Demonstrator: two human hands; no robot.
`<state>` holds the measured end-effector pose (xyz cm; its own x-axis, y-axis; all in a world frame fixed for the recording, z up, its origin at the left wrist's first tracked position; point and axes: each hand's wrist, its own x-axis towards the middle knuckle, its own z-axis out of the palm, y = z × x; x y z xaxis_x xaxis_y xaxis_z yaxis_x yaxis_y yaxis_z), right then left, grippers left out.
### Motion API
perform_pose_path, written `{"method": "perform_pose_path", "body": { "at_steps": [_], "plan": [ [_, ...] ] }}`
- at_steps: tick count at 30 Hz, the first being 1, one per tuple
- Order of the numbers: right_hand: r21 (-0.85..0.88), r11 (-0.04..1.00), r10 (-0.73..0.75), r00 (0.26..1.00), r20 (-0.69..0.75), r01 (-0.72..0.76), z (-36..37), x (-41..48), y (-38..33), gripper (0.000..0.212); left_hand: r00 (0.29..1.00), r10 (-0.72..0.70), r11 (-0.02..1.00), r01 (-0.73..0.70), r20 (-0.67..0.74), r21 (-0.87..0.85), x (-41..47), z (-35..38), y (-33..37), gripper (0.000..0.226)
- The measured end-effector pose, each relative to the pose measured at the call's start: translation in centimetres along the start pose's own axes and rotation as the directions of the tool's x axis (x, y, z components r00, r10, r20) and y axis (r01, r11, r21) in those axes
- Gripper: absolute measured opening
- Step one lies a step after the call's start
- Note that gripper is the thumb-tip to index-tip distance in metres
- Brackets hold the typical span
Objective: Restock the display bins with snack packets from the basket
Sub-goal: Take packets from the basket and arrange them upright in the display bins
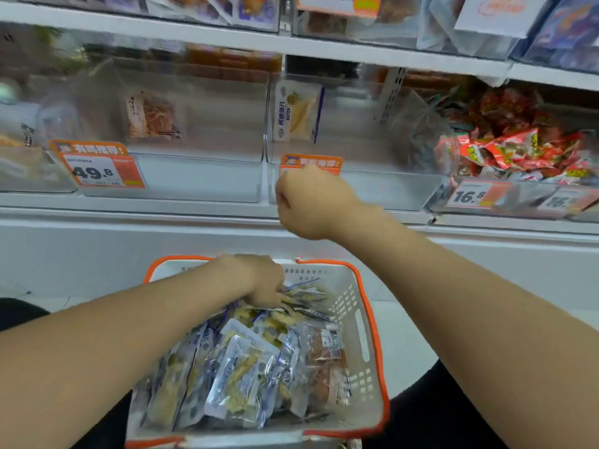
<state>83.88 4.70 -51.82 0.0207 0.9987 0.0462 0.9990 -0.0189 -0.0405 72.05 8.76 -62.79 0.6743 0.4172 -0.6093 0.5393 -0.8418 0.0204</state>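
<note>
The step in hand is the pick-up: fetching another load out of the basket for the clear display bin above it.

The left hand is down at the far end of the basket, knuckles up. Its fingers are curled into the top layer of blue-and-white fish-slice packets and gripping a few. The rest of the heap lies on the near side of those fingers, filling the basket. One reddish-brown packet lies toward the right wall.

The right hand is raised to the bin's front lip and bunched into a fist, back of the hand to the camera. Its fingertips are turned away and blurred, so I cannot tell whether they pinch the lip, the orange price tag just above the knuckles, or nothing at all.

Beyond that fist the bin looks nearly bare. One matching fish-slice sample packet stands upright toward the back, above and slightly left of the knuckles. That match suggests this is the bin being filled.

To the right of the fist, a neighbouring bin is heaped with red packets. To the left is another clear bin tagged 49.8.

The next move calls for a firm enough hold that the slippery film packets do not slide out. The left hand then has to lift clear of the basket's far rim and up over the bin's front lip, beside the right fist. There the fingers can open and drop the packets inside, short of the sample packet.
</note>
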Motion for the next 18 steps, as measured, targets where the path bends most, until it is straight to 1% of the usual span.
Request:
{"method": "perform_pose_path", "body": {
  "at_steps": [1,3,4,5,6,7,8,10,11,12,13,14,15,16,17,18],
  "plan": [
    [-0.074,0.997,-0.021,0.996,0.089,0.028,1.1,-0.8,-0.4,0.005,0.997,0.005,1.000,-0.006,0.071,0.018,0.8,1.4,0.3,0.034],
    [-0.185,0.977,-0.053,0.962,0.266,0.105,3.1,-2.2,-1.1,0.015,0.986,-0.012,0.999,0.004,0.165,0.048,2.0,3.9,0.7,0.031],
    [-0.203,0.970,-0.054,0.933,0.355,0.133,4.0,-2.7,-1.3,0.020,0.981,-0.025,0.999,0.015,0.195,0.052,2.4,5.1,0.8,0.025],
    [-0.201,0.969,-0.048,0.906,0.420,0.144,4.7,-3.1,-1.4,0.020,0.976,-0.027,0.998,0.015,0.217,0.057,2.9,6.4,0.9,0.020],
    [-0.196,0.970,-0.039,0.883,0.468,0.146,5.2,-3.3,-1.5,0.012,0.970,-0.025,0.998,0.010,0.243,0.064,3.2,7.5,1.0,0.015],
    [-0.187,0.971,-0.039,0.867,0.497,0.151,5.6,-3.6,-1.5,0.005,0.963,-0.029,0.997,0.008,0.269,0.078,3.8,8.8,1.0,0.009],
    [-0.177,0.972,-0.042,0.858,0.512,0.154,5.8,-3.7,-1.5,0.005,0.955,-0.032,0.996,0.007,0.296,0.085,4.0,9.8,1.2,0.003],
    [-0.166,0.969,-0.064,0.837,0.543,0.181,6.2,-3.9,-1.5,0.019,0.940,-0.049,0.994,0.013,0.339,0.107,4.6,11.5,1.5,0.017],
    [-0.159,0.968,-0.075,0.831,0.551,0.193,6.3,-3.9,-1.6,0.024,0.936,-0.050,0.993,0.009,0.348,0.118,4.7,12.0,1.6,0.021],
    [-0.151,0.968,-0.084,0.826,0.557,0.200,6.3,-3.8,-1.7,0.025,0.937,-0.055,0.993,0.014,0.345,0.120,4.5,12.2,1.7,0.019],
    [-0.142,0.968,-0.092,0.824,0.559,0.205,6.3,-3.7,-1.9,0.023,0.943,-0.052,0.994,0.016,0.328,0.112,4.5,12.3,1.6,0.014],
    [-0.135,0.968,-0.102,0.821,0.562,0.213,6.4,-3.5,-2.1,0.019,0.949,-0.046,0.996,0.019,0.312,0.088,4.5,12.3,1.6,0.015],
    [-0.127,0.966,-0.117,0.816,0.566,0.227,6.3,-3.4,-2.3,0.014,0.952,-0.044,0.997,0.025,0.301,0.067,4.4,12.3,1.4,0.022],
    [-0.121,0.963,-0.130,0.810,0.572,0.240,6.3,-3.3,-2.4,0.009,0.952,-0.044,0.998,0.028,0.304,0.055,4.3,12.1,1.2,0.021],
    [-0.116,0.962,-0.137,0.807,0.575,0.246,6.3,-3.1,-2.6,0.005,0.955,-0.032,0.999,0.021,0.295,0.041,4.1,11.8,1.1,0.016],
    [-0.114,0.963,-0.137,0.805,0.578,0.246,6.3,-3.0,-2.7,0.004,0.958,-0.016,1.000,0.011,0.287,0.021,3.8,11.2,1.0,0.015]
  ]
}}
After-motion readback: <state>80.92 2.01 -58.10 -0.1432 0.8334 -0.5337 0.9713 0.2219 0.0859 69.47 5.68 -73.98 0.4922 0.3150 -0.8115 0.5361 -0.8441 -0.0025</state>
